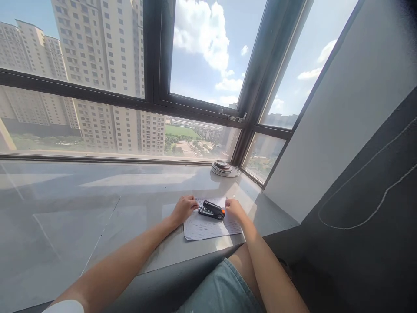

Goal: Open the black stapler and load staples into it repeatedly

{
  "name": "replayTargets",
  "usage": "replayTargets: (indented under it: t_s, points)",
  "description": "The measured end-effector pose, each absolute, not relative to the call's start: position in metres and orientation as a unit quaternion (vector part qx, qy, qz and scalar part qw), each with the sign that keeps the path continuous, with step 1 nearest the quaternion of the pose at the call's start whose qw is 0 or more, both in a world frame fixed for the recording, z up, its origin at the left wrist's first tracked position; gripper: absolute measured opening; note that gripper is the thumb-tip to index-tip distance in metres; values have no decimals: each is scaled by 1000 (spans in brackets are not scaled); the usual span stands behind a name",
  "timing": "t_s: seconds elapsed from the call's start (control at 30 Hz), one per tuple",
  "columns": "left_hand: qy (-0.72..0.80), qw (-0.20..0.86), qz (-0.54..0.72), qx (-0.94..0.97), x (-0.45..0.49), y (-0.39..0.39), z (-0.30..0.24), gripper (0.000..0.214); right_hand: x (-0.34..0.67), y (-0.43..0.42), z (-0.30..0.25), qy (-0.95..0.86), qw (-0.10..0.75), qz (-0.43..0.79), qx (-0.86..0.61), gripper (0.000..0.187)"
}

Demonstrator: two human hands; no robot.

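A black stapler (211, 210) with an orange part at its right end lies on printed paper sheets (205, 230). Its top arm is lifted at the left, and a silver part shows there. My left hand (184, 210) is at that left end, its fingers pinched together on the silver part of the stapler. Beside the orange end is my right hand (236, 209), its fingers curled closed over the sheets' right side. A small whitish bit shows above its fingertips; I cannot make out what it is.
The sheets rest near the front edge of a glossy grey windowsill (97, 208). A stack of round, plate-like pieces (223, 168) stands in the corner by the dark window frame (249, 126). A looped cord (352, 227) hangs at the right. My knee in green shorts (221, 289) is below the sill.
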State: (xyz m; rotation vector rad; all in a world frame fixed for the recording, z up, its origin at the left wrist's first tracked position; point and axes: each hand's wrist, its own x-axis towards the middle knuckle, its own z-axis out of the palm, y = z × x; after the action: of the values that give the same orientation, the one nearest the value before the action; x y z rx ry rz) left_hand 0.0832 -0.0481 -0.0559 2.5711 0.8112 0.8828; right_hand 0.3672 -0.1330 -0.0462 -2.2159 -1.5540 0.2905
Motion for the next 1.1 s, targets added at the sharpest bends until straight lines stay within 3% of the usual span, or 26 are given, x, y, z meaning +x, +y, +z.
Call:
replayTargets:
  t_s: [0.3, 0.5, 0.8, 1.1]
  points:
    - [280, 189, 439, 832, 82, -49, -55, 24, 369, -133, -44, -560, 212, 98, -795, 22]
    - [302, 267, 426, 810, 81, -45, -60, 29, 370, -135, -40, -560, 219, 94, -794, 23]
    - [266, 251, 428, 827, 83, -42, -59, 12, 374, -139, -39, -568, 230, 84, -786, 23]
    - [250, 227, 352, 873, 84, -36, -65, 15, 372, -140, -36, -569, 232, 99, -783, 24]
